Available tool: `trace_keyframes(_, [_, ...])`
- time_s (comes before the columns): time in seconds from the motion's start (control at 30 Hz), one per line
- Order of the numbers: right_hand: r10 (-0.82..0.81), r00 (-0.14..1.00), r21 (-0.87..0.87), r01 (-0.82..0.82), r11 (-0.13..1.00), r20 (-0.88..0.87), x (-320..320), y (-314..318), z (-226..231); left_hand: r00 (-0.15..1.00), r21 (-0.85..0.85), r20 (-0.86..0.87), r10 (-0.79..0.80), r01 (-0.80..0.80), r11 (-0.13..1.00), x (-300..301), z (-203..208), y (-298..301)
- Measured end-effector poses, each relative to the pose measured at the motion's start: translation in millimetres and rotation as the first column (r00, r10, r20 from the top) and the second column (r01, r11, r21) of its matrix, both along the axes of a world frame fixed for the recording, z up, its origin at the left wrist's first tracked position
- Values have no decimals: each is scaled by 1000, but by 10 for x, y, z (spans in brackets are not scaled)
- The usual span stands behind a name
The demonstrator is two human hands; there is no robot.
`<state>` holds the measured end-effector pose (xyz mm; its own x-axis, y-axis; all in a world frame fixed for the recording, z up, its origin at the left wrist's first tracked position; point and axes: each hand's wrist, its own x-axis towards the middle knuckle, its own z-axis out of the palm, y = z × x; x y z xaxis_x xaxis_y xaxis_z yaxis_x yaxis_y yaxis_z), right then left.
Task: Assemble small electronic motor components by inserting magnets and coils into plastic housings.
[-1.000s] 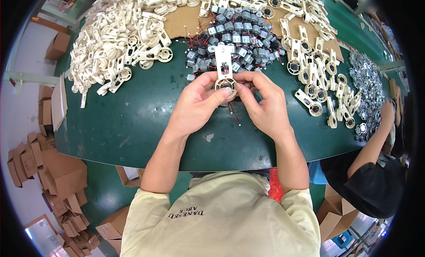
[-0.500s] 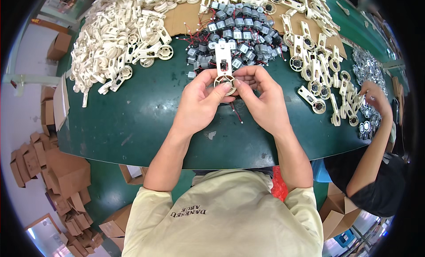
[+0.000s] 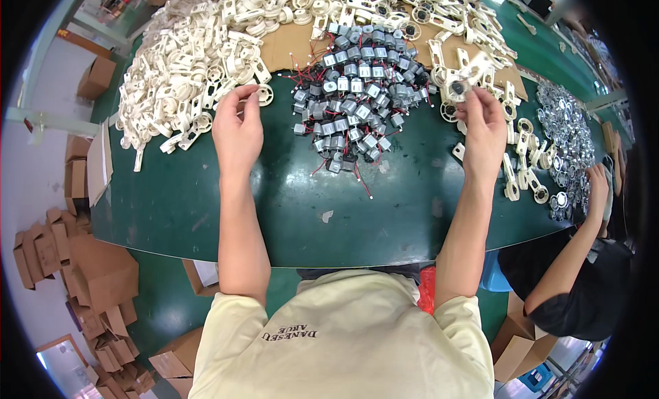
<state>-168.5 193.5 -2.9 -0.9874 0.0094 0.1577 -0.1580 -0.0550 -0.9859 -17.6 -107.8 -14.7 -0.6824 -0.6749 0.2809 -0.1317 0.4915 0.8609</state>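
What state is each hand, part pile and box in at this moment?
left hand: fingers on a cream plastic bracket at the pile's edge.
right hand: pinching a cream bracket with motor, raised over the table.
small motors: loose heap, red and black leads trailing.
cream bracket pile: jumbled, unsorted.
round metal parts: loosely spread at right.
cardboard boxes: on the floor, some open.

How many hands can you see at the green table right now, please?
3. The left hand reaches into the cream plastic parts; the right hand holds an assembled part; a co-worker's hand is at the right edge. Others may be hidden.
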Motion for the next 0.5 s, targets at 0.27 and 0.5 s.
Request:
trace_keyframes(0.27, [180,967,448,-82,890,-181,198,-365,-177,945,-483,320,69,100,870,-8,-194,130])
trace_keyframes(0.5, [208,967,591,-82,802,-148,231,-467,-137,955,-347,178,236,-164,923,-72,-145,47])
